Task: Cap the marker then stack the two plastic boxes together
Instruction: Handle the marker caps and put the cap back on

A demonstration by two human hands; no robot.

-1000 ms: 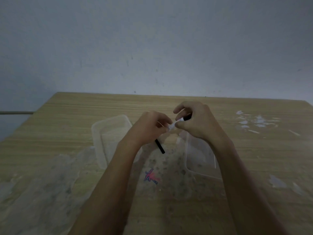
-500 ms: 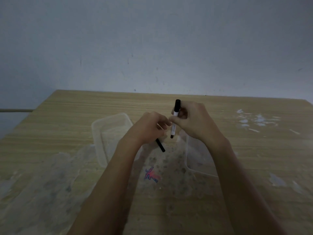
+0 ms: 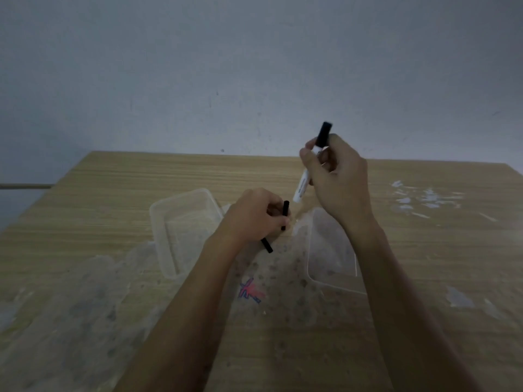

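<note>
My right hand (image 3: 339,182) grips a white marker (image 3: 301,188) tilted nearly upright above the table, its black end (image 3: 324,134) at the top. My left hand (image 3: 252,216) is lower and to the left, pinching a short black cap (image 3: 285,215) at its fingertips. A second black end (image 3: 266,246) pokes out from under that hand. The marker's lower tip hangs a little above and to the right of the cap, apart from it. Two clear plastic boxes stand side by side on the table: one (image 3: 181,195) left of my left hand, one (image 3: 325,244) partly under my right forearm.
The wooden table (image 3: 141,176) carries dull residue patches near me and white flakes (image 3: 424,196) at the right. A red and blue scribble (image 3: 250,291) lies between my forearms. A plain grey wall stands behind the table's far edge.
My right hand has lifted the marker up and to the right, away from my left hand. The left hand stayed in place, and the black cap now shows upright at its fingertips.
</note>
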